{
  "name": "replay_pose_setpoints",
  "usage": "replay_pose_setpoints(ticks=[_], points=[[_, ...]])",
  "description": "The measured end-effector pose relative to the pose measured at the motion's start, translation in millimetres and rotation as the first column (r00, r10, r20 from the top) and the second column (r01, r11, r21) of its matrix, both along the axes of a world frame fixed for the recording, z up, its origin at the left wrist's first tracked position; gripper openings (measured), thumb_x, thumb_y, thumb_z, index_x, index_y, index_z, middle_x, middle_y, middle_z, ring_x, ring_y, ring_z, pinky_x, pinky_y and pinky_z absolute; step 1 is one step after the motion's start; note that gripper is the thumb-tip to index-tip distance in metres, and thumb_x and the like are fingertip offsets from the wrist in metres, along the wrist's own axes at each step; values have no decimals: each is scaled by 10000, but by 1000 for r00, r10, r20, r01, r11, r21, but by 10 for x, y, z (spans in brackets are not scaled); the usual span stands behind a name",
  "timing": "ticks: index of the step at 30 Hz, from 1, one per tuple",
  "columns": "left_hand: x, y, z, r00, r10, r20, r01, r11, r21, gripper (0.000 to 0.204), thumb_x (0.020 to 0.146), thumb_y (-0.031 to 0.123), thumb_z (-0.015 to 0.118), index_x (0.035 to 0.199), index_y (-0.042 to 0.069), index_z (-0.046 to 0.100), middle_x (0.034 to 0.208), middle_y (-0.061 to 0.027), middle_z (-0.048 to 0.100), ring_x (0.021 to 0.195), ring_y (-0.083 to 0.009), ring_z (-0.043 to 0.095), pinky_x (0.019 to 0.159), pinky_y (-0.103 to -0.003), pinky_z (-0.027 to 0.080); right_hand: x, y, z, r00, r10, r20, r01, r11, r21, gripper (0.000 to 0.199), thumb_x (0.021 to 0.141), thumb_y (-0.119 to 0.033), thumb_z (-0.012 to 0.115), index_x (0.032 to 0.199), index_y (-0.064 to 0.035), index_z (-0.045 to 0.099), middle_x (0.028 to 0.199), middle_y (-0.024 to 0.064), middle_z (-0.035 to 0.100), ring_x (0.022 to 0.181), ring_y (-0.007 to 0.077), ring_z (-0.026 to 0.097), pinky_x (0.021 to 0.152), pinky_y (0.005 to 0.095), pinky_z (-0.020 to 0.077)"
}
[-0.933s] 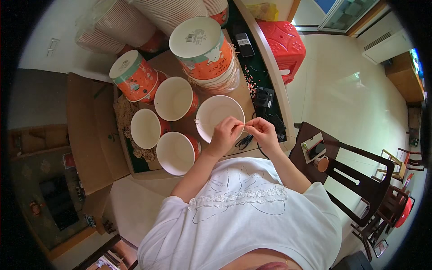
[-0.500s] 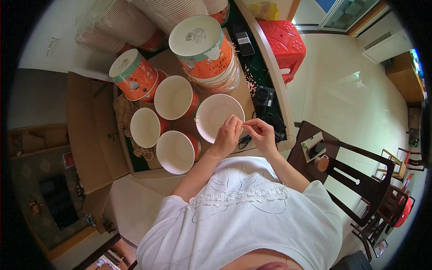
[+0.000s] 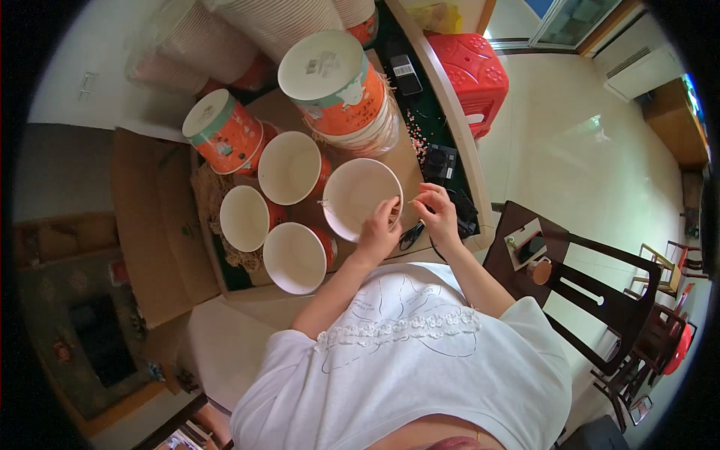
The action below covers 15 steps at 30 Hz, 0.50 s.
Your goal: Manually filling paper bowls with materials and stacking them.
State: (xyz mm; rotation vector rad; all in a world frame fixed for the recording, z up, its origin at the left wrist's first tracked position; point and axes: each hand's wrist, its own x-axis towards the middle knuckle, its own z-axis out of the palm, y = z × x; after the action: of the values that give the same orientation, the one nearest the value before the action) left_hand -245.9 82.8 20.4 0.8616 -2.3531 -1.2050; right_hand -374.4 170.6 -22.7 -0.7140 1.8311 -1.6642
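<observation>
A paper bucket [image 3: 358, 191] with a white inside stands upright in front of me, a bit of twine [image 3: 324, 202] showing at its left rim. Over the bucket's right rim curl the fingers of my left hand [image 3: 380, 234], gripping its wall. Just right of the bucket, apart from it, is my right hand [image 3: 438, 214], thumb and forefinger pinched together. A thin pale bit shows at those fingertips, too small to name. To the left stand three more open buckets: one farther back [image 3: 289, 168], a smaller one [image 3: 244, 218] and a near one [image 3: 295, 258].
Behind are a stack of orange-and-green buckets upside down [image 3: 330, 71], a shorter stack [image 3: 217, 127] and wrapped bucket stacks [image 3: 277, 26]. Straw-coloured twine [image 3: 210, 187], small pink beads [image 3: 416, 135], a black device [image 3: 440, 161] and a cable [image 3: 410, 237] lie on the table. A red stool [image 3: 469, 79] stands beyond.
My hands have parted at the bucket's right rim. The left has turned and its fingers now reach over the rim; the right has drawn slightly away and up.
</observation>
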Motion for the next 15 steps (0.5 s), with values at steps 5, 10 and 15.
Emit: replay_pose_setpoints(ticks=[5,10,15], points=[[76,-163,182,997,54,-53,-45,987,154,405,728,-33,577,1130,14,568,991,-132,607,821,-231,647,715,-307,527,127,-171,115,987,81,142,-67,993,-100,81,794,-27,655,851,20,623,1033,93,592,923,138,583,805,260,471],[115,-211,255,988,126,-90,-80,913,399,359,747,-58,566,1102,-7,590,991,-103,633,826,-160,642,720,-256,523,204,-256,283,994,39,102,-24,990,-141,99,785,2,649,876,23,617,998,95,602,851,127,601,779,241,484],[93,-182,263,992,90,-85,-55,935,349,336,758,-61,560,1090,-16,590,1003,-97,631,823,-157,647,725,-256,528,201,-250,346,999,16,-48,-24,988,-151,96,774,26,645,863,17,613,1003,92,597,857,130,600,761,234,492]])
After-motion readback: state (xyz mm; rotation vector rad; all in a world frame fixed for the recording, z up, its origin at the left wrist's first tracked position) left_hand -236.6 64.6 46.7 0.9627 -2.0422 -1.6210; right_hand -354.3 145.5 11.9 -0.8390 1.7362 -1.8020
